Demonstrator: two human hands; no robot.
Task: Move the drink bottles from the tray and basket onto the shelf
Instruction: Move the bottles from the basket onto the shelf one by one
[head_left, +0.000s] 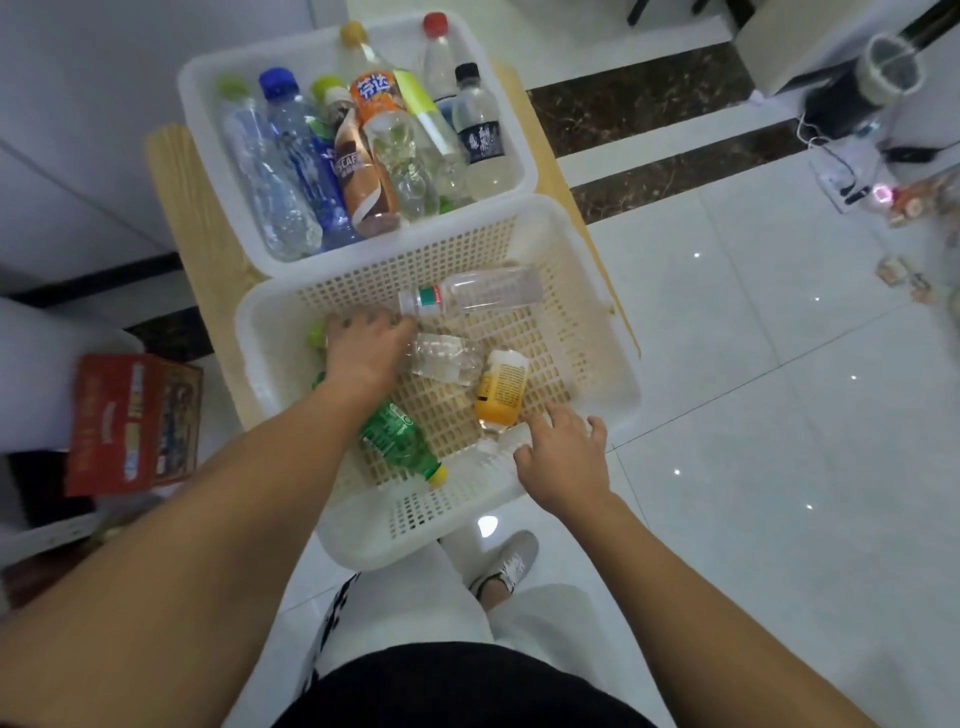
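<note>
Step in hand, as judged: picking bottles out of the lattice basket (618, 364), centre of frame. Best done w/ one bottle per hand, gripped round the body, lifted clear of the rim before turning away; no shelf in shot.

Lower centre-right: right hand (563, 457) palm down over the near rim, fingers spread & apart, closed on nothing; fingertips just beside the base of the orange-label bottle (501, 392). Forearm in from bottom right.

Just left: green bottle (402, 441), yellow cap, flat on the floor of the basket, partly under the left forearm.

Mid-frame: left hand (363, 351) reaching in deeper, palm down, knuckles up, fingers curled onto a crumpled clear bottle (447, 358); prob. closing on it, but fingertips hidden, so grip can't be told.

Beyond: clear bottle w/ red-green label (472, 296) lying along the far wall.

Upper centre: solid white tray (202, 78) packed w/ approx. nine bottles, e.g. orange soda (371, 93), untouched
</note>
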